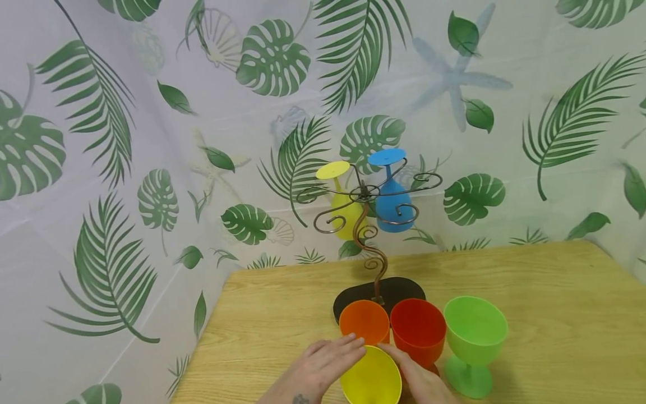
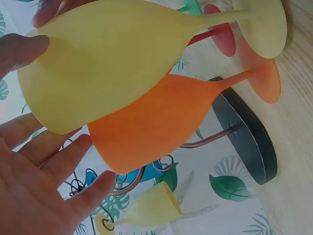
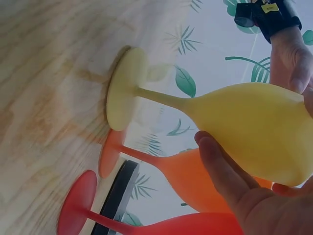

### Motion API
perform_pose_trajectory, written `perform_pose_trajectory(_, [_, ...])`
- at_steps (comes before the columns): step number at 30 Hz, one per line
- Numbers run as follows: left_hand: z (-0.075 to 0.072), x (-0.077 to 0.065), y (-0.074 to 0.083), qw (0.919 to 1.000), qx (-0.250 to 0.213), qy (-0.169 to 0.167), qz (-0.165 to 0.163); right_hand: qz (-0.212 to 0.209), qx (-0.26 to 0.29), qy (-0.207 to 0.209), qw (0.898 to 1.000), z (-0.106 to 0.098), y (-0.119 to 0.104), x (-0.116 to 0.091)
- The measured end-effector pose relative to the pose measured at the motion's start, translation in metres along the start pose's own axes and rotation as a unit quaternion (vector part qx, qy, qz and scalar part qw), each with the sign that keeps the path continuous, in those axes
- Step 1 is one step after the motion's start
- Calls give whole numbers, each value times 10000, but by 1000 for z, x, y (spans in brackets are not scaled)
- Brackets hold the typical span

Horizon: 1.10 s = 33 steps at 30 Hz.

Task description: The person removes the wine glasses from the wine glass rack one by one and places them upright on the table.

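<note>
Yellow goblet (image 3: 249, 127), upright between two hands: the left hand (image 1: 320, 367) and right hand (image 1: 424, 381) wrap loosely round its bowl, left thumb lying against it — likely to steady a top-heavy cup whose foot appears to rest on the wood-grained table (image 1: 272, 306). Just beyond the fingertips stands an orange goblet (image 1: 364, 318); a red goblet (image 1: 418, 331) and green goblet (image 1: 476, 339) stand right of the grip. Farther past it, a scrolled metal stand (image 1: 377, 287) holds a blue goblet (image 1: 393, 212) and second yellow goblet (image 1: 345, 219) mouth-down — presumably because its wire arms catch the stems.

White backdrop (image 1: 151, 134), green leaf prints (image 1: 275, 62), pale shells (image 1: 222, 42), bluish starfish (image 1: 454, 78), light wood-grain tabletop (image 1: 555, 325)
</note>
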<state>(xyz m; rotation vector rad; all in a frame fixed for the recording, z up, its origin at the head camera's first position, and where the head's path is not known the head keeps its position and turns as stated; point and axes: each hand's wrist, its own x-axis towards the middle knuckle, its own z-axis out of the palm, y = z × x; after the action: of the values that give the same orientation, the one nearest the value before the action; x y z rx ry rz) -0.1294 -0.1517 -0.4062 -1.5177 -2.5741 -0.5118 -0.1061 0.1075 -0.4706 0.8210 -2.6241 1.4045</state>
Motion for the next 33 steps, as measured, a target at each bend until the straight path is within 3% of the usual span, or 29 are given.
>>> perform_pose_trajectory(6, [1,0,-2,9996,-172,-102,-215,211,24,-45,9998,1,1,2])
perform_pose_trajectory(13, [2,1,-3,9982,-427,-216,-367,1392,1176,-630,9812,0,2,6])
perform_pose_trajectory(23, [3,2,-1,9971,-501,-224,-533,910,1488,-890,9806,-7,7,8])
perform_pose_trajectory(28, [3,3,-1,9969,-506,-263,-538,537,1092,-896,9885,-10,8,8])
perform_pose_trajectory(33, [4,6,-1,9986,-104,-330,-390,676,524,-732,9936,-9,7,6])
